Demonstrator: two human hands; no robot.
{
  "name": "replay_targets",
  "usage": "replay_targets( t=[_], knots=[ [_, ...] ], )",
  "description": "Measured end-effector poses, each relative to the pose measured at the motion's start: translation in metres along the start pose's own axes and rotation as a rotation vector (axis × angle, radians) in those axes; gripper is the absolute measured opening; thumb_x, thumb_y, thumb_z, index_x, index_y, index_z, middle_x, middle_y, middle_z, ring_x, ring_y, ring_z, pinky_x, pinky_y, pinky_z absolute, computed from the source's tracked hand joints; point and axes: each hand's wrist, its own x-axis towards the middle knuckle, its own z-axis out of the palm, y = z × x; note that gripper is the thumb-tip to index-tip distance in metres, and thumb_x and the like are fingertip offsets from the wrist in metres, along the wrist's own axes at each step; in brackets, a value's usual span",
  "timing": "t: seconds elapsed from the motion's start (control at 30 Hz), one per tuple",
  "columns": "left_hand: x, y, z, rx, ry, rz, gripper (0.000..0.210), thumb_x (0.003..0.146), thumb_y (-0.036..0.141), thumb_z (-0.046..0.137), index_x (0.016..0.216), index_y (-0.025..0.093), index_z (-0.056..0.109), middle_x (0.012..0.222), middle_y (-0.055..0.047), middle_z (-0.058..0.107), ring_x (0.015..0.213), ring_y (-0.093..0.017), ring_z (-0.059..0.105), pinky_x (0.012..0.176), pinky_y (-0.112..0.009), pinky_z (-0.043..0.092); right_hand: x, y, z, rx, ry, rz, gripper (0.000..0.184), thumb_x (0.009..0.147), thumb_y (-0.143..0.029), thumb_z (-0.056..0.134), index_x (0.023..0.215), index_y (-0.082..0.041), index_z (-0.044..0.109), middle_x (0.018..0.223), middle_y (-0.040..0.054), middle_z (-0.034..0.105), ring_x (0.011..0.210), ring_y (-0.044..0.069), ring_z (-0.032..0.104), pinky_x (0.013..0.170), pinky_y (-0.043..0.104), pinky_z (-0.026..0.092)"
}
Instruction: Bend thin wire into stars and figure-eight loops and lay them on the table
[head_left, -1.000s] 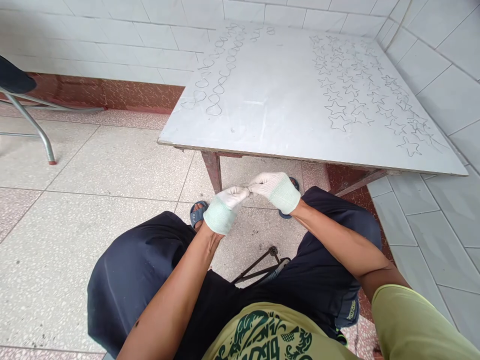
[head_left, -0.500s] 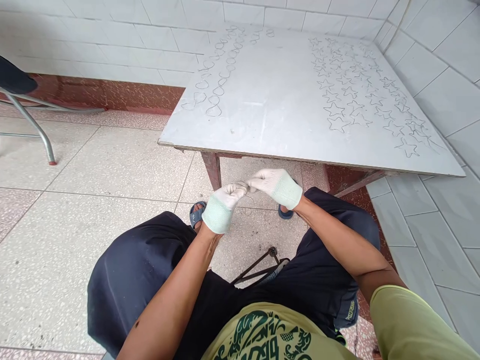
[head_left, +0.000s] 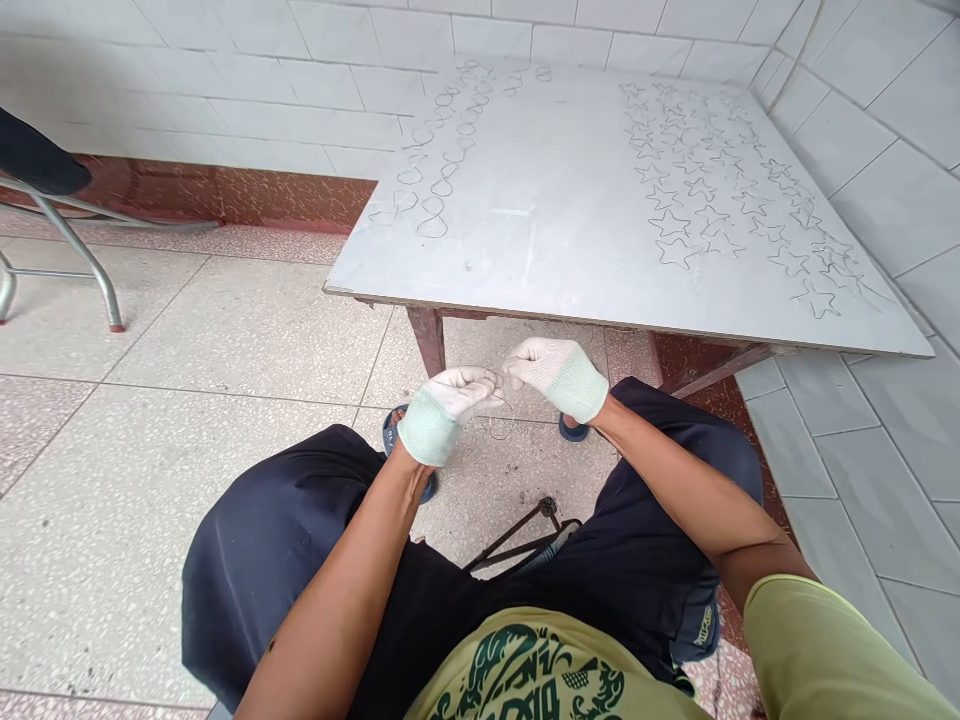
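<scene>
Both hands wear white gloves with pale green cuffs and meet fingertip to fingertip above the floor, between my knees. My left hand (head_left: 459,392) is closed in a pinch on a thin bent wire (head_left: 501,430), whose rounded loop hangs below the fingertips. My right hand (head_left: 553,372) is closed as well, thumb and fingers pinched at the wire's upper part, just right of the left fingertips. The gloves hide that upper part.
The white table (head_left: 570,230) ahead bears rows of wire stars (head_left: 671,250) on the right and figure-eight wire loops (head_left: 433,217) on the left. A dark metal frame (head_left: 525,540) stands between my legs. A metal-legged chair (head_left: 82,250) is at far left.
The fingertips have drawn slightly apart, with the left hand a little to the left. More of the wire loop shows below them. The view has shifted slightly.
</scene>
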Motion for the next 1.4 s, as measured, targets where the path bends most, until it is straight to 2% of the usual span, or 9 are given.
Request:
replay_targets(
  t=[0.13,0.33,0.47,0.6,0.7,0.9,1.13,1.27,1.4],
  knots=[
    [0.002,-0.005,-0.006,-0.041,0.002,0.02,0.04,0.06,0.034,0.104,0.079,0.014,0.075,0.081,-0.007,0.076,0.083,-0.023,0.077,0.087,-0.042,0.065,0.001,0.001,0.003,-0.007,-0.021,0.01,0.018,0.09,-0.017,0.064,0.088,-0.02,0.082,0.079,-0.0024,0.079,0.076,0.014,0.073,0.078,0.026,0.055],
    [-0.004,-0.004,0.0,-0.13,-0.027,-0.042,0.043,0.054,0.035,0.106,0.071,0.014,0.073,0.074,-0.006,0.075,0.073,-0.02,0.074,0.081,-0.04,0.065,0.001,0.006,0.001,-0.076,-0.037,-0.133,0.021,0.089,-0.02,0.064,0.085,-0.022,0.085,0.084,-0.0019,0.081,0.083,0.016,0.075,0.083,0.027,0.056],
    [-0.006,0.003,0.004,-0.21,-0.14,-0.082,0.046,0.055,0.041,0.107,0.067,0.013,0.072,0.068,-0.004,0.072,0.061,-0.014,0.068,0.069,-0.033,0.062,0.001,0.011,-0.001,0.003,-0.093,-0.178,0.024,0.088,-0.019,0.06,0.089,-0.021,0.084,0.078,-0.0025,0.078,0.074,0.014,0.072,0.076,0.025,0.055],
    [-0.008,0.01,0.004,-0.214,-0.259,-0.136,0.049,0.059,0.046,0.105,0.063,0.013,0.069,0.062,-0.004,0.068,0.056,-0.013,0.066,0.065,-0.031,0.06,-0.001,0.015,-0.005,-0.007,-0.135,-0.37,0.025,0.089,-0.018,0.057,0.09,-0.019,0.082,0.088,0.0002,0.079,0.08,0.014,0.072,0.08,0.025,0.053],
    [-0.012,0.01,0.005,-0.217,-0.258,-0.166,0.048,0.06,0.045,0.105,0.066,0.012,0.071,0.064,-0.004,0.069,0.058,-0.014,0.067,0.068,-0.033,0.061,-0.001,0.015,-0.011,-0.062,-0.159,-0.502,0.024,0.093,-0.02,0.057,0.091,-0.02,0.081,0.094,0.0017,0.078,0.086,0.015,0.072,0.084,0.027,0.053],
    [-0.018,0.002,0.014,-0.28,-0.209,-0.143,0.046,0.061,0.042,0.105,0.067,0.013,0.07,0.066,-0.003,0.069,0.06,-0.015,0.067,0.068,-0.034,0.061,0.002,0.015,-0.02,-0.088,-0.263,-0.608,0.026,0.098,-0.022,0.056,0.089,-0.022,0.08,0.089,0.0027,0.077,0.088,0.017,0.072,0.085,0.03,0.054],
    [-0.017,-0.003,0.021,-0.303,-0.12,-0.056,0.04,0.061,0.038,0.105,0.068,0.015,0.074,0.067,-0.003,0.069,0.062,-0.014,0.066,0.068,-0.032,0.06,0.002,0.011,-0.019,-0.02,-0.233,-0.514,0.025,0.095,-0.017,0.058,0.088,-0.021,0.082,0.091,0.0013,0.079,0.084,0.015,0.071,0.084,0.028,0.054],
    [-0.015,-0.003,0.022,-0.305,-0.092,-0.02,0.037,0.059,0.036,0.105,0.07,0.016,0.076,0.075,-0.005,0.072,0.073,-0.018,0.071,0.085,-0.041,0.063,0.002,0.01,-0.016,0.01,-0.225,-0.355,0.024,0.092,-0.018,0.059,0.09,-0.02,0.084,0.089,0.0006,0.079,0.082,0.014,0.072,0.08,0.025,0.054],
    [-0.011,-0.006,0.023,-0.291,-0.094,0.046,0.043,0.052,0.041,0.107,0.062,0.017,0.073,0.068,-0.004,0.069,0.075,-0.021,0.071,0.092,-0.05,0.063,0.005,0.014,-0.008,0.134,-0.214,-0.21,0.021,0.088,-0.02,0.062,0.087,-0.019,0.083,0.082,-0.0002,0.078,0.073,0.013,0.071,0.073,0.024,0.055]
  ],
)
